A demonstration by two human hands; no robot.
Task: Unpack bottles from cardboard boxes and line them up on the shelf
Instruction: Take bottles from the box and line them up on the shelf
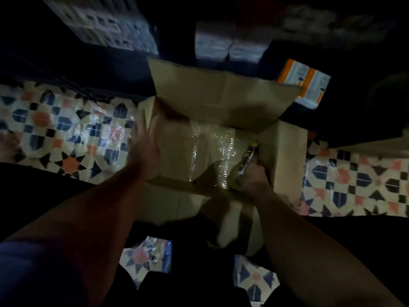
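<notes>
Inside box (221, 138), blurred bottle (247, 158), half-hidden.

A patterned tile floor (66, 134) of cream, navy and orange stars spreads to both sides, glossy in places. An orange-and-white pack (306, 84) sits at the upper right, its print too blurred to read. 2 grey wrapped packs (230, 48) stand side by side at the top centre. Blurred packages with dark squares (106, 25) fill the upper left.

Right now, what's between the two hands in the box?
Head view: between left hand and right hand, only the cardboard box floor with shiny tape strips.
</notes>
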